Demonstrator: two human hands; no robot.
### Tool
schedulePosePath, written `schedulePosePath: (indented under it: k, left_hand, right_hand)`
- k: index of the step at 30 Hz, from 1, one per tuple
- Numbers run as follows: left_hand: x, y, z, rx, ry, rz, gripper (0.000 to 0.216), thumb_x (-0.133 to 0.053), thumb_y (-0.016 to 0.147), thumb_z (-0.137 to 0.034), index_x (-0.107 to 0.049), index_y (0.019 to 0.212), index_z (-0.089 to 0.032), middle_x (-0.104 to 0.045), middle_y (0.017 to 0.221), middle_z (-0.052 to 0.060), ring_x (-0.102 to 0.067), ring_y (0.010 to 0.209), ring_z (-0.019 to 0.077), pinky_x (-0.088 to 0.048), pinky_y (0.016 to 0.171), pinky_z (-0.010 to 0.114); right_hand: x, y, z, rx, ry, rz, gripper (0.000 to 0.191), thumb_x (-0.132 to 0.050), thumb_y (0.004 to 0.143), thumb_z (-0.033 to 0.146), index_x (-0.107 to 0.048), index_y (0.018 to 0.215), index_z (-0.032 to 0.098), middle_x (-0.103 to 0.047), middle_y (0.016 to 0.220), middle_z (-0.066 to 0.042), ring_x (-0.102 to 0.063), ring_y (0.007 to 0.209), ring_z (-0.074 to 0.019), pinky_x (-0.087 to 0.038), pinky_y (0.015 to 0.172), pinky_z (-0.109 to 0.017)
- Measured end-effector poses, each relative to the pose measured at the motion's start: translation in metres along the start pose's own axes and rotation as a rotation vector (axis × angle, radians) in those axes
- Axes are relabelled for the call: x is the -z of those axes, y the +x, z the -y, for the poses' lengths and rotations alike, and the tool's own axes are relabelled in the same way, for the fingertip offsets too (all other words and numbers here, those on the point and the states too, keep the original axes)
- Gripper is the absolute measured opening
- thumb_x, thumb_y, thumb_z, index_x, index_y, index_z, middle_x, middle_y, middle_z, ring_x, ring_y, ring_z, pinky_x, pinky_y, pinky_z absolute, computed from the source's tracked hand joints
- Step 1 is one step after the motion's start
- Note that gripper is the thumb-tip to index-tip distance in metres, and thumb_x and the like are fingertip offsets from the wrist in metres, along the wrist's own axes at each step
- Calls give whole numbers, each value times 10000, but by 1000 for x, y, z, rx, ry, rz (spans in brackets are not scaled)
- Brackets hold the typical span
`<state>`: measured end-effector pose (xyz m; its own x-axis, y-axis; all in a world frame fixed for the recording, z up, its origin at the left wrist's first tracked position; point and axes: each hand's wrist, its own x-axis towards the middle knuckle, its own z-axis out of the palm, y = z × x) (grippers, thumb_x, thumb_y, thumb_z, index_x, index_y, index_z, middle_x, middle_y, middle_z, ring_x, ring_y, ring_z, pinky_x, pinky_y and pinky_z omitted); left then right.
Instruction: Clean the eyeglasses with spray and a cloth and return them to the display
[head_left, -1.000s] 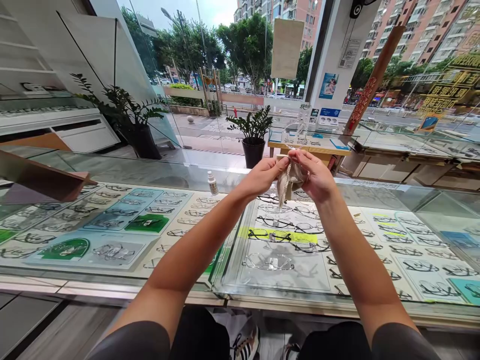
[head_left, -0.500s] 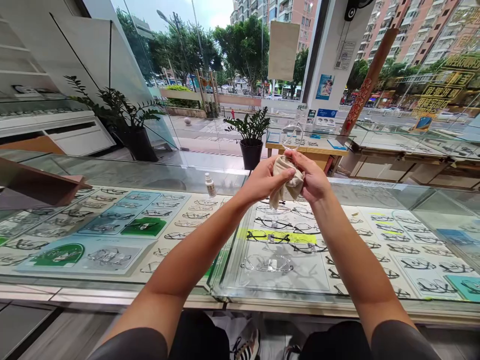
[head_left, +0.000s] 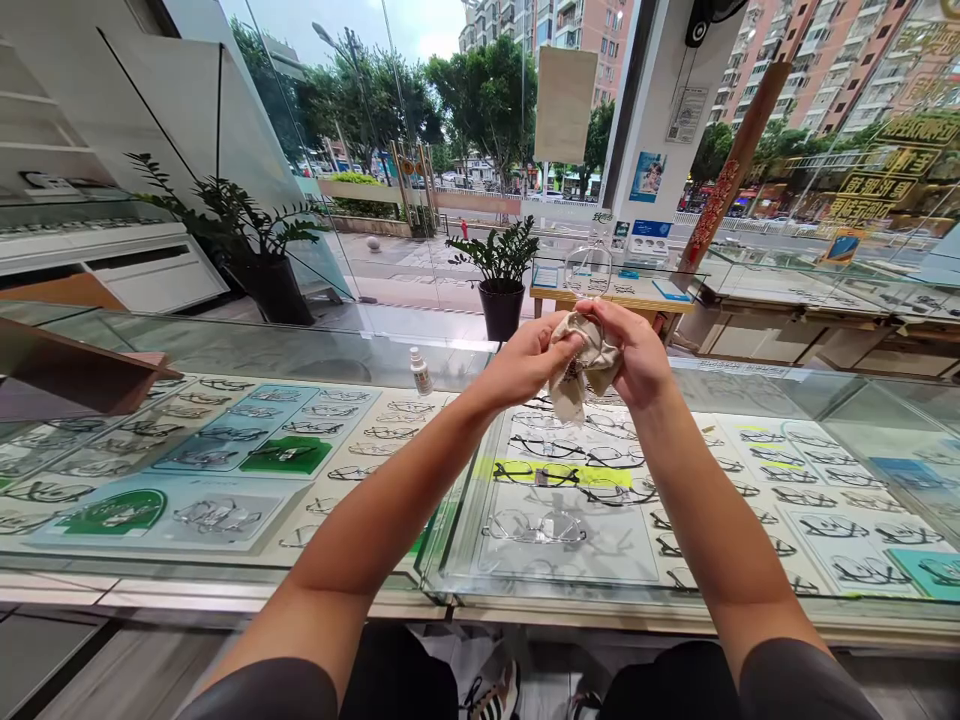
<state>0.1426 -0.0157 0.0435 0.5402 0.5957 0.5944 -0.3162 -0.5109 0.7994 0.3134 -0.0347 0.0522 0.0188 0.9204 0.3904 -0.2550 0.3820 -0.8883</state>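
Note:
Over the glass counter, my left hand [head_left: 525, 362] is closed on a crumpled beige cleaning cloth [head_left: 571, 392], its thumb pressing into the folds. Close beside it, my right hand [head_left: 639, 352] is closed on a pair of thin-rimmed eyeglasses [head_left: 588, 272]. One clear round lens stands up above my fingers; the cloth and hands hide the rest of the pair. My right fingertips also touch the cloth. A small white spray bottle [head_left: 420, 372] stands on the counter glass to the left of my hands.
Beneath my hands, the glass display counter [head_left: 442, 600] holds several rows of eyeglasses. A brown tilted panel [head_left: 82, 365] lies at the left. Beyond the counter are a potted plant [head_left: 501, 300], a second potted plant [head_left: 270, 285] and a low wooden table [head_left: 555, 295].
The cloth has been shifted and refolded between my fingers, with its loose end hanging differently. My right hand has moved slightly right, and the visible lens has turned a little.

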Motion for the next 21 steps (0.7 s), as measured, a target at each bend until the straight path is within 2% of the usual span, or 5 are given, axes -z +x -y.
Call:
schedulePosePath:
  k: [4,8,14,18,21]
  left_hand:
    - [-5,-1,4,-27,31,-123,493,-864,874,-594,-728,1084,-169,-717,906,33,-614,776,142,-485,727,263]
    - [-8,-2,6,-61,100,-271,530,-725,951,-698,-722,940,-168,-678,790,12,-568,708,135,-454,670,266]
    - [-2,0,3,-17,64,-189,610,-700,921,-780,-708,848,-175,-695,780,22,-602,714,147,-467,667,275]
    - [5,1,0,-29,45,-260,576,-725,914,-766,-748,916,-191,-742,833,30,-660,769,164,-522,746,292]
    - [22,-4,2,22,-16,-353,575,-713,922,-760,-756,1013,-194,-779,894,56,-714,816,192,-568,801,324]
  right_hand:
    - [-6,-1,-4,-2,5,17,404,-908,753,603,-857,966,264,-847,1092,-57,-748,1169,-296,-624,990,-432]
    - [-12,-5,-5,8,59,72,417,-928,738,602,-866,972,263,-849,1057,-47,-765,1122,-280,-623,993,-422]
    - [-12,-8,1,85,89,17,346,-959,749,536,-872,951,269,-848,1026,-28,-778,1049,-251,-646,938,-394]
    - [-3,-5,4,150,130,-68,338,-946,767,542,-866,961,277,-850,1100,-20,-763,1078,-233,-641,945,-380]
    - [12,-3,1,200,122,-94,337,-925,787,561,-855,978,292,-840,1181,-13,-751,1110,-215,-616,992,-378]
